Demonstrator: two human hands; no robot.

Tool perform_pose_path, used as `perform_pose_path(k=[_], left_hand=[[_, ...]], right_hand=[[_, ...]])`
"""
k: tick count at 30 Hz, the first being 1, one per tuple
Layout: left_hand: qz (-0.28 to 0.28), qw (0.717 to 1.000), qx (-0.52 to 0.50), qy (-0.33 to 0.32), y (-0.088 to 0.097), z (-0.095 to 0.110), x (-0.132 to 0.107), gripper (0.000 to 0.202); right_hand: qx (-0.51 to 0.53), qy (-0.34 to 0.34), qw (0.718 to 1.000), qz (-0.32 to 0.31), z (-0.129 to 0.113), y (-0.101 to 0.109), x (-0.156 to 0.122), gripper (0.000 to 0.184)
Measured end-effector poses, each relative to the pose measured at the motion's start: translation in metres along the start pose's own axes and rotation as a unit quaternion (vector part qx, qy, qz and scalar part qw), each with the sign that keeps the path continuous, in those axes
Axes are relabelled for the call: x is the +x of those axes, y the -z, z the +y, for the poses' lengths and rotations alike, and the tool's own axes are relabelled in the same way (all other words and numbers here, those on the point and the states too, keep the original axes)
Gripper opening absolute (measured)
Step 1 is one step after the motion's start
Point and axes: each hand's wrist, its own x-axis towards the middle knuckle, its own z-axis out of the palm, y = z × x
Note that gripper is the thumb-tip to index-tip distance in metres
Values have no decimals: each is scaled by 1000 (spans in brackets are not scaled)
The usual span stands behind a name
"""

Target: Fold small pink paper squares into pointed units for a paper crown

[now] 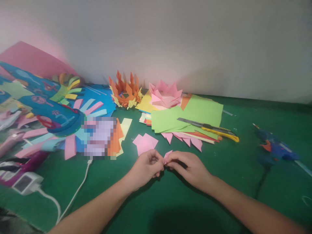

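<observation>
My left hand (146, 167) and my right hand (188, 167) meet over the green table (219, 195), both pinching one small folded pink paper piece (167, 155) between their fingertips. Just beyond the hands lie loose pink paper squares (145, 143) flat on the table. Farther back stand a finished pink paper flower (165, 95) and an orange and yellow paper flower (125, 91).
A yellow utility knife (214, 129) lies on a stack of green and coloured paper sheets (190, 113). A blue glue gun (273, 146) rests at the right. Coloured paper crafts (60, 113), a white charger (25, 183) and its cable (80, 185) fill the left.
</observation>
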Motion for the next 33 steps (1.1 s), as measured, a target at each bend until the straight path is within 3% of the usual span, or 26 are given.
perform_pose_path(k=[7, 13, 18, 25, 33], left_hand=[[-21, 999, -20, 18, 3, -3, 1, 15], [32, 993, 104, -34, 0, -5, 0, 13], [67, 980, 166, -83, -1, -9, -2, 13], [38, 995, 83, -36, -3, -11, 0, 22], [20, 998, 47, -37, -5, -9, 0, 30]], right_hand=[[-39, 53, 997, 27, 4, 0, -1, 15], [-100, 21, 994, -25, 2, 1, -2, 23], [-112, -14, 993, -17, 1, -2, -4, 18], [-59, -34, 998, 15, -1, -4, -4, 13], [-23, -72, 996, 43, -5, -5, -5, 7]])
